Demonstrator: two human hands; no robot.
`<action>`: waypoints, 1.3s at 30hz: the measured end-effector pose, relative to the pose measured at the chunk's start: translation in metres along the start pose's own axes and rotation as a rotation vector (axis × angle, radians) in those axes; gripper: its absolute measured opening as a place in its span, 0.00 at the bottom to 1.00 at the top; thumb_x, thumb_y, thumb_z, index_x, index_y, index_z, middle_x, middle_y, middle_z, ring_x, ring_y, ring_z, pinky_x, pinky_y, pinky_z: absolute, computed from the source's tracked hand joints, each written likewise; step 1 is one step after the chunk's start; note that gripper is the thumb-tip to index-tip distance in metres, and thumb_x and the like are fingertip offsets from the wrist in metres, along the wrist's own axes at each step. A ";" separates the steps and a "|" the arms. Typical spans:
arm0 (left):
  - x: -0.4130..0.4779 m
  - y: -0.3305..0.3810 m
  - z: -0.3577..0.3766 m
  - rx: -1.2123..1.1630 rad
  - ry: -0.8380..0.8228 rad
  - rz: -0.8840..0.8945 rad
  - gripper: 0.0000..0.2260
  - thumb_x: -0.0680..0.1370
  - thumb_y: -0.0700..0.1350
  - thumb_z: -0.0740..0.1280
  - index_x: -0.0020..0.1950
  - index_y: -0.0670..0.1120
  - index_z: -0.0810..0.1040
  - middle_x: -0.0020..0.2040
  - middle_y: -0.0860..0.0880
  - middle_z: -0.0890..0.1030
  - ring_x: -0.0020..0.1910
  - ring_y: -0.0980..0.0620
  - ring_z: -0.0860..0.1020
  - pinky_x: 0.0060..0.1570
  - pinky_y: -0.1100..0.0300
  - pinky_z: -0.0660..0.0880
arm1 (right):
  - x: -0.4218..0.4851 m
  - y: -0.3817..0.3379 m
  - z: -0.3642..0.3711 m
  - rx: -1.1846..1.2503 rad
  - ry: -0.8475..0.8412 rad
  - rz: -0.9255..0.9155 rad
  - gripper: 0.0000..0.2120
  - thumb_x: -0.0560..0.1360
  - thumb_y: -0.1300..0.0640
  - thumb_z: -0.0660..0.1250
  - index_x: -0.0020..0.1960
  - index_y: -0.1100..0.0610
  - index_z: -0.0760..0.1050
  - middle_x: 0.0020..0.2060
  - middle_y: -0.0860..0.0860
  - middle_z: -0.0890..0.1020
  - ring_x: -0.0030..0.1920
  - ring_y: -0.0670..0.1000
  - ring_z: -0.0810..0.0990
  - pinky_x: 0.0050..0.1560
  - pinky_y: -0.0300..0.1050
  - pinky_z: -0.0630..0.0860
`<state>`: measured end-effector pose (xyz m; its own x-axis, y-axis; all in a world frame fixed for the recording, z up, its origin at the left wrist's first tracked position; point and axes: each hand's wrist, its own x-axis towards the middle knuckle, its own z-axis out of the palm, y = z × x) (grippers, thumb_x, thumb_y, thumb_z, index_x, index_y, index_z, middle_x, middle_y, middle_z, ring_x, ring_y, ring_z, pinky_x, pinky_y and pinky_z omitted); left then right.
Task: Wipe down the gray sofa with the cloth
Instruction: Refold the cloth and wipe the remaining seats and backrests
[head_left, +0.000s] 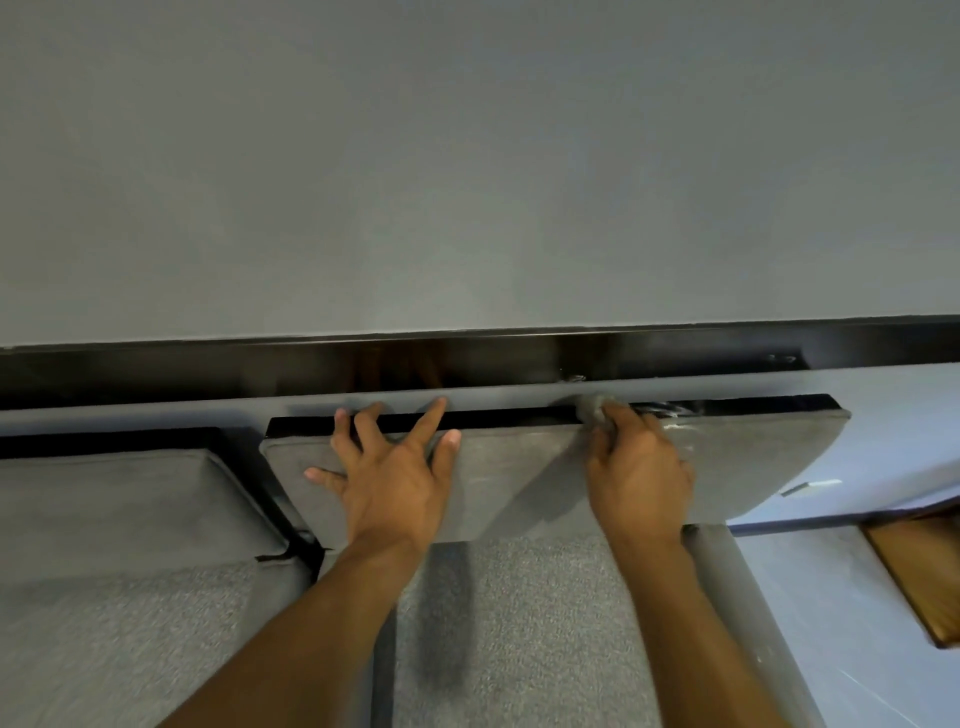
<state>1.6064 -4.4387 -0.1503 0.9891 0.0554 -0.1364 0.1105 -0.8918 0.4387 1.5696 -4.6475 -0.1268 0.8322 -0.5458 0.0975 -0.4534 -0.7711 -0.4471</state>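
The gray sofa fills the lower half of the head view, with a back cushion (727, 462) leaning forward and seat cushions (545, 623) below it. My left hand (389, 467) lies spread on the cushion's face, fingers straight and reaching over its top edge. My right hand (634, 462) grips a small bunched gray cloth (589, 408) and holds it against the cushion's top edge, near the black gap behind it. Most of the cloth is hidden inside my fingers.
A second back cushion (119, 499) sits to the left. A glossy black ledge (208, 369) runs along the gray wall (467, 156) behind the sofa. At the right are a pale blue floor (831, 597) and a brown wooden object (924, 571).
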 end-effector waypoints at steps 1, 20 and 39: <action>0.000 0.000 0.000 0.001 0.001 0.001 0.23 0.82 0.68 0.50 0.77 0.73 0.60 0.80 0.45 0.52 0.80 0.41 0.39 0.73 0.23 0.42 | -0.005 -0.012 0.004 0.051 -0.009 -0.021 0.16 0.83 0.50 0.60 0.69 0.49 0.75 0.59 0.53 0.80 0.54 0.56 0.80 0.56 0.52 0.70; 0.000 0.000 0.000 -0.009 0.015 0.004 0.23 0.81 0.68 0.51 0.77 0.72 0.61 0.80 0.44 0.53 0.80 0.40 0.40 0.72 0.23 0.42 | -0.054 -0.045 0.045 0.208 0.033 -0.276 0.10 0.77 0.52 0.70 0.58 0.51 0.78 0.48 0.48 0.85 0.43 0.50 0.83 0.51 0.51 0.79; 0.003 -0.002 0.003 -0.052 0.021 0.038 0.22 0.82 0.67 0.53 0.76 0.71 0.63 0.78 0.45 0.53 0.80 0.37 0.39 0.70 0.20 0.40 | -0.063 -0.005 0.070 0.390 0.224 -0.053 0.04 0.77 0.56 0.69 0.51 0.53 0.76 0.40 0.48 0.81 0.33 0.47 0.77 0.34 0.48 0.79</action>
<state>1.6087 -4.4383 -0.1538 0.9944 0.0321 -0.1007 0.0776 -0.8687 0.4892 1.5421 -4.5862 -0.1923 0.7423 -0.5991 0.3001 -0.2220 -0.6425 -0.7334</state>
